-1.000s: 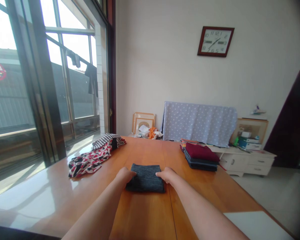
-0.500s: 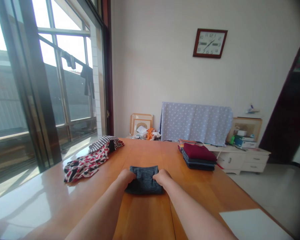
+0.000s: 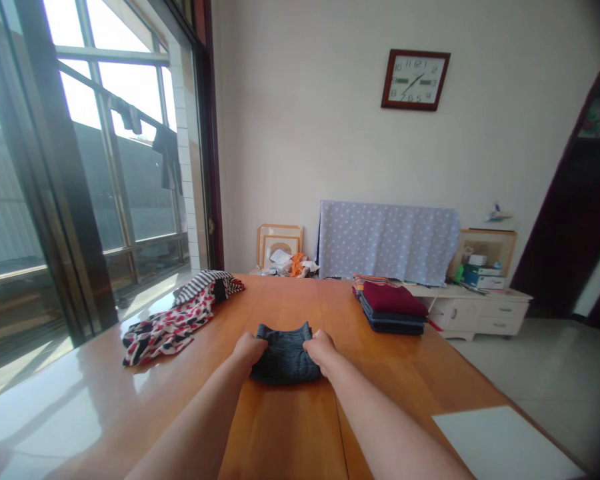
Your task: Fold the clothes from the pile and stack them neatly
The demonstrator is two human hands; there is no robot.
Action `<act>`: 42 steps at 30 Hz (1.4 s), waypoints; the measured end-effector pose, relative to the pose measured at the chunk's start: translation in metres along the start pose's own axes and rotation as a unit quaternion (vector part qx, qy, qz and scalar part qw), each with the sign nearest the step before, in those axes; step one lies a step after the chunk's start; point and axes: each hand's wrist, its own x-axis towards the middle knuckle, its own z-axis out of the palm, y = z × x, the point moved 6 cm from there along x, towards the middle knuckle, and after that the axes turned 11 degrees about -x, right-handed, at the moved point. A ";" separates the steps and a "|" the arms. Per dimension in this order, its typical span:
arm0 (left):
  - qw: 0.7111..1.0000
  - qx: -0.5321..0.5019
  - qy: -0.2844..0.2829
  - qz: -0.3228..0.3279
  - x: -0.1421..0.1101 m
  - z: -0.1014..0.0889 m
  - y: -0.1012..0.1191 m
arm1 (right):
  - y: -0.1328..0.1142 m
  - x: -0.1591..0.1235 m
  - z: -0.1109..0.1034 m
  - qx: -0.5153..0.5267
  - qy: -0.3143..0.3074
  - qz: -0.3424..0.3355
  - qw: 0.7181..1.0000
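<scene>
A folded dark grey garment [image 3: 285, 352] lies on the wooden table [image 3: 290, 427] straight ahead of me. My left hand [image 3: 250, 349] grips its left edge with fingers closed. On the opposite edge my right hand [image 3: 320, 345] is closed in the same way. The cloth bunches and rises a little between the two hands.
A loose heap of red, white and striped clothes [image 3: 180, 313] lies at the table's left. A folded stack topped by a dark red garment [image 3: 391, 307] sits at the right. A white sheet [image 3: 495, 443] rests at the near right corner. A white cabinet [image 3: 480, 313] stands beyond.
Both hands have drawn closer together and closed on the grey garment's side edges. The flat cloth now bunches up between them.
</scene>
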 end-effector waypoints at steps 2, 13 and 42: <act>1.000 -0.021 -0.001 -0.006 -0.004 0.000 0.001 | 0.004 0.001 -0.001 0.039 -0.001 0.006 0.999; 0.961 -0.247 -0.120 0.043 -0.001 0.063 0.074 | 0.035 0.033 -0.095 0.225 0.034 -0.017 0.974; 0.887 -0.358 -0.252 0.147 0.047 0.343 0.299 | 0.208 0.221 -0.333 0.316 0.131 0.040 0.939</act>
